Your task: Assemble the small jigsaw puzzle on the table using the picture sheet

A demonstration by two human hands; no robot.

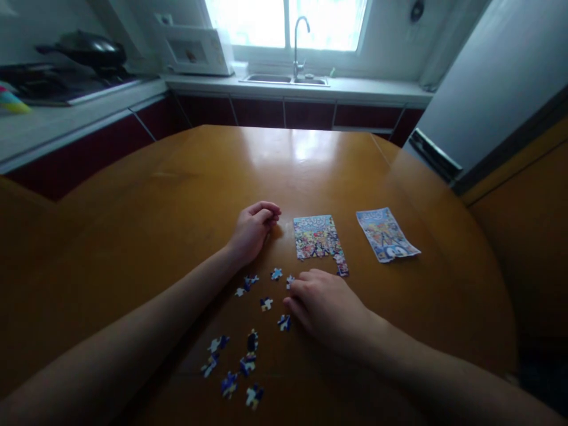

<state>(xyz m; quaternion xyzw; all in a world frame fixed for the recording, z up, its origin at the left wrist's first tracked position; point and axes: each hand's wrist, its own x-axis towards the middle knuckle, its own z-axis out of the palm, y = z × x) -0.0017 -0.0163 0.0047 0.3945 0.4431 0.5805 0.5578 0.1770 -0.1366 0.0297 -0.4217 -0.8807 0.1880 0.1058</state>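
A partly assembled jigsaw puzzle (316,236) lies flat on the wooden table, its lower edge uneven and a short column of pieces running down its right side. Just below it, my right hand (326,305) is closed, fingertips on a small pale puzzle piece (290,281); the fingers partly cover that piece. My left hand (254,229) rests on its side left of the puzzle, fingers curled together with nothing visible in them. Between and below the hands are loose pieces, among them a light-blue piece (276,274), a dark-and-yellow piece (266,304) and a blue-and-white piece (284,322).
Right of the puzzle lies a creased picture sheet (385,235) with similar artwork. Several more loose pieces (229,384) are scattered toward the table's near edge. Beyond the table (199,171) stand a counter with a sink (270,78), a stove with a pan (91,50) and a fridge (479,77).
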